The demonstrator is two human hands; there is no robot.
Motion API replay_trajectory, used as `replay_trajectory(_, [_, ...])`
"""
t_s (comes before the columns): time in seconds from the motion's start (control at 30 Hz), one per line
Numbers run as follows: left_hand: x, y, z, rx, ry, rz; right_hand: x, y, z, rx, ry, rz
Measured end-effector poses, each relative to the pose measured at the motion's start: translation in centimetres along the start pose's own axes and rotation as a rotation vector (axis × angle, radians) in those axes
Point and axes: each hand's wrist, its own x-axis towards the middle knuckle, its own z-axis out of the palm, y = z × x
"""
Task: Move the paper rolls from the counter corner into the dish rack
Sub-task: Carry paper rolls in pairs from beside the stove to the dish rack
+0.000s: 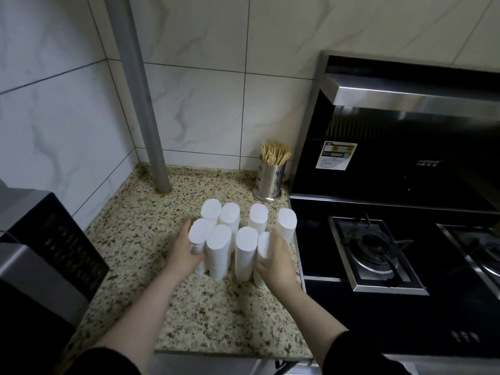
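Note:
Several white paper rolls (219,247) stand upright in two rows on the speckled granite counter (205,315). My left hand (184,253) wraps around the front-left roll (199,234) from its left side. My right hand (276,262) presses against the front-right roll (263,246), fingers curled around it. Both rolls still rest on the counter. No dish rack is in view.
A steel holder of chopsticks (269,180) stands behind the rolls by the tiled wall. A grey pipe (151,131) rises from the counter corner. A black gas stove (378,253) lies to the right, a dark appliance (40,253) to the left.

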Motion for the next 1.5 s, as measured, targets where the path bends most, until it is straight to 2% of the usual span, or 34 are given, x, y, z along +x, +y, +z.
replay_trajectory(0.3, [1.0, -0.9, 1.0, -0.139, -0.026, 0.050, 0.5, 0.1, 1.2, 0.049, 0.042, 0.035])
replay_trajectory(0.63, [1.0, -1.4, 1.1, -0.221, -0.014, -0.006, 0.3, 0.0, 1.5, 0.081, 0.087, 0.025])
replay_trajectory(0.87, [-0.4, -0.7, 1.0, -0.147, 0.103, -0.042, -1.1, 0.4, 1.0, 0.127, 0.074, -0.006])
replay_trajectory(1.13, [-4.0, 0.3, 0.7, -0.165, 0.274, -0.134, -2.4, 1.4, -0.4, 0.139, 0.051, -0.075])
replay_trajectory(1.5, [-14.6, 3.9, 4.1, -0.175, 0.535, -0.169, -5.7, 3.3, -6.2, 0.114, -0.158, -0.335])
